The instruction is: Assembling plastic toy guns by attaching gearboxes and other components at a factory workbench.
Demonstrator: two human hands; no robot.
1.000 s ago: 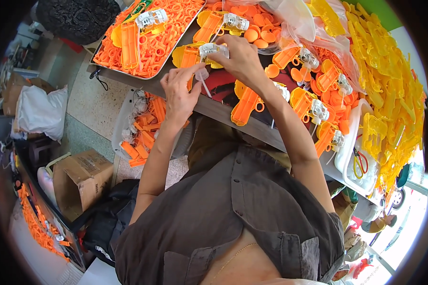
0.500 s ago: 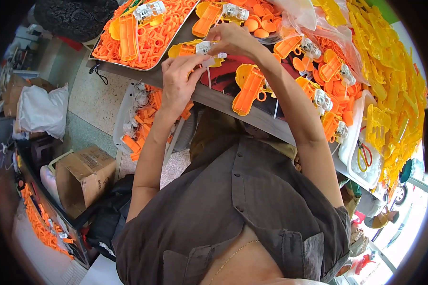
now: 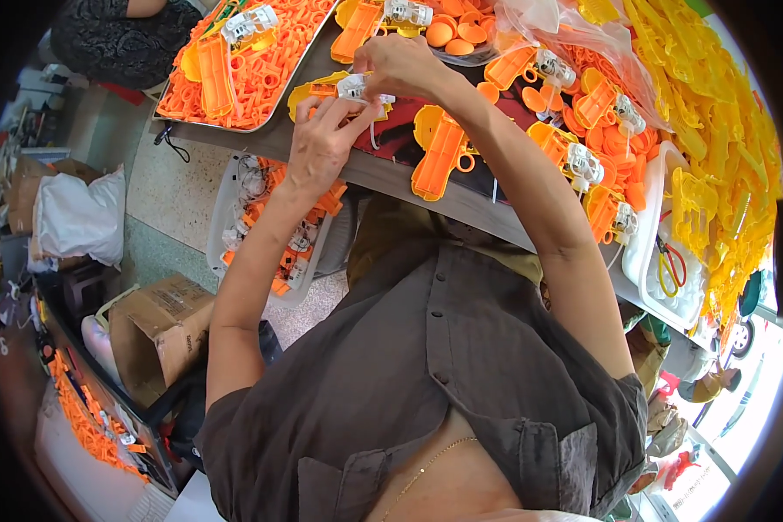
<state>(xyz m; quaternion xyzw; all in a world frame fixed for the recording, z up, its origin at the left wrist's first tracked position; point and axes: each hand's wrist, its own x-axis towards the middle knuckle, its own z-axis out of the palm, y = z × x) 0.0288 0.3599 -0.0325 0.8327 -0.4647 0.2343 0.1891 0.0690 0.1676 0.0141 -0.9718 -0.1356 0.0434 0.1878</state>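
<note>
At the table's near side, a half-built toy gun (image 3: 326,88) has a yellow shell, an orange piece and a clear-white mechanism (image 3: 351,86). My left hand (image 3: 320,143) is closed at its near edge, thumb and fingers pinching by the mechanism. From the other side my right hand (image 3: 402,66) curls its fingers down on the same mechanism, the fingertips of both hands nearly meeting. What lies right between the fingertips is hidden. Just right of my hands is another toy gun (image 3: 439,155) with an orange body, and one more toy gun (image 3: 357,30) lies beyond.
A metal tray (image 3: 257,127) of small orange parts stands at the far left. Orange discs (image 3: 457,33), more toy guns and a heap of yellow shells (image 3: 705,130) fill the right. Red-and-yellow-handled scissors (image 3: 670,270) lie in a white bin (image 3: 644,230). Below the table edge sits a parts bin (image 3: 226,209).
My left hand's fingertips have come up against my right hand's at the white mechanism. The whole view has shifted slightly; the other toy guns lie as before.
</note>
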